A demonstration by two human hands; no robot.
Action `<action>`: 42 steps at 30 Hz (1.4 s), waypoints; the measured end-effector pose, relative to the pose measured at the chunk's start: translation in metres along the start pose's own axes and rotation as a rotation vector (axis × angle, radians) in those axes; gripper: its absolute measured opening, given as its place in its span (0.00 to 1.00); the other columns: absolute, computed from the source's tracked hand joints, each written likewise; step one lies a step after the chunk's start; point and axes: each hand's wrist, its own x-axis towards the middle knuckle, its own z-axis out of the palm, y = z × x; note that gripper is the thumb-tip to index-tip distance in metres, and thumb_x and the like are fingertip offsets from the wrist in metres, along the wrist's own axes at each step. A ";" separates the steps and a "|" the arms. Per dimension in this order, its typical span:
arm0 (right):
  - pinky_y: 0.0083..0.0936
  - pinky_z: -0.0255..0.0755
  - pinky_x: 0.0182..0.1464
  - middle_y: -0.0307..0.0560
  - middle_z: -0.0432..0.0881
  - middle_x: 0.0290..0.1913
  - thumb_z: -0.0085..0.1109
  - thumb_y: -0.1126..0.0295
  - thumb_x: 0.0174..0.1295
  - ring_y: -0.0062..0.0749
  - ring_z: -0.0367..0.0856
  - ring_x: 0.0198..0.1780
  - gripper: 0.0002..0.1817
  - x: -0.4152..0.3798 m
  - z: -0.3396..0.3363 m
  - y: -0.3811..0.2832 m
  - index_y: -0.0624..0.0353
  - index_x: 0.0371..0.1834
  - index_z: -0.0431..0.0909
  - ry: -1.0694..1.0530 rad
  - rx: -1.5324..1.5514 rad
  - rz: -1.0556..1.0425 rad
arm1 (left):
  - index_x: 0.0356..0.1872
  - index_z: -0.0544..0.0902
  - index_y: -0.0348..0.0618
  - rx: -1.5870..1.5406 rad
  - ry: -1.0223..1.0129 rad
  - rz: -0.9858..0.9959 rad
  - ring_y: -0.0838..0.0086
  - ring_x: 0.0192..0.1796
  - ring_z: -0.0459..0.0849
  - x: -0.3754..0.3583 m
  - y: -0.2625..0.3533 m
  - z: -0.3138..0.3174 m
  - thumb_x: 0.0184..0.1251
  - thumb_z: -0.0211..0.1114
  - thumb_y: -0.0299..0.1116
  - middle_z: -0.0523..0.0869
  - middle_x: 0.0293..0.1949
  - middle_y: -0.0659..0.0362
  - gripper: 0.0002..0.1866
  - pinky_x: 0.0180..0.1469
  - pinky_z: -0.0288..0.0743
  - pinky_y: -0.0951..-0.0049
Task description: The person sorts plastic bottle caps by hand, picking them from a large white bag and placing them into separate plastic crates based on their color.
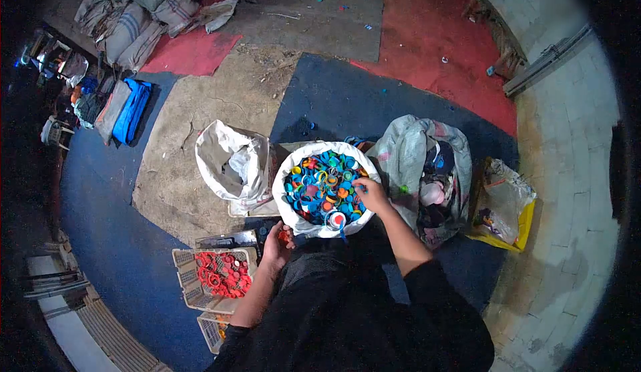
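Note:
A white sack (283, 202) with a rolled rim stands in front of me, full of plastic bottle caps (322, 186), mostly blue with some green, orange, yellow and red. My right hand (372, 194) is over the sack's right side, its fingers curled down at the caps; what they pinch, if anything, is too small to make out. Beside the sack's lower left rim, my left hand (277, 245) is closed around a few red-orange caps. A white container with a red centre (336, 220) lies at the sack's near edge.
A crate of red caps (180, 272) stands at left, a second crate (208, 332) below it. An open white sack (210, 172) is left; a grey woven sack (400, 152) and a yellow-edged bag (517, 212) are right. Stuffed sacks (133, 28) lie far left.

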 end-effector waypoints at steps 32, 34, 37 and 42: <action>0.32 0.79 0.40 0.51 0.86 0.34 0.66 0.73 0.61 0.37 0.87 0.33 0.15 -0.072 0.058 -0.121 0.60 0.51 0.82 0.041 0.172 -0.157 | 0.37 0.80 0.48 0.166 -0.071 -0.092 0.78 0.20 0.71 0.009 0.002 0.007 0.81 0.51 0.50 0.80 0.26 0.64 0.19 0.24 0.63 0.77; 0.33 0.79 0.41 0.53 0.88 0.39 0.67 0.68 0.61 0.40 0.88 0.36 0.16 -0.076 0.055 -0.079 0.58 0.52 0.83 -0.083 -0.012 -0.022 | 0.33 0.79 0.48 0.061 -0.031 -0.004 0.78 0.16 0.66 -0.006 0.008 -0.004 0.80 0.52 0.50 0.79 0.22 0.64 0.19 0.22 0.59 0.76; 0.36 0.80 0.43 0.54 0.88 0.41 0.68 0.64 0.61 0.44 0.89 0.40 0.16 -0.084 0.072 -0.028 0.59 0.50 0.83 -0.359 -0.140 -0.030 | 0.30 0.78 0.53 0.095 0.047 0.007 0.77 0.15 0.66 -0.021 0.013 -0.030 0.76 0.58 0.53 0.78 0.19 0.65 0.18 0.22 0.60 0.74; 0.43 0.78 0.53 0.56 0.86 0.47 0.68 0.63 0.58 0.54 0.85 0.50 0.15 -0.068 0.081 -0.055 0.55 0.47 0.85 -0.223 -0.188 -0.167 | 0.29 0.78 0.55 0.043 0.173 0.015 0.75 0.15 0.68 -0.027 0.003 -0.058 0.73 0.61 0.53 0.77 0.18 0.66 0.17 0.21 0.61 0.72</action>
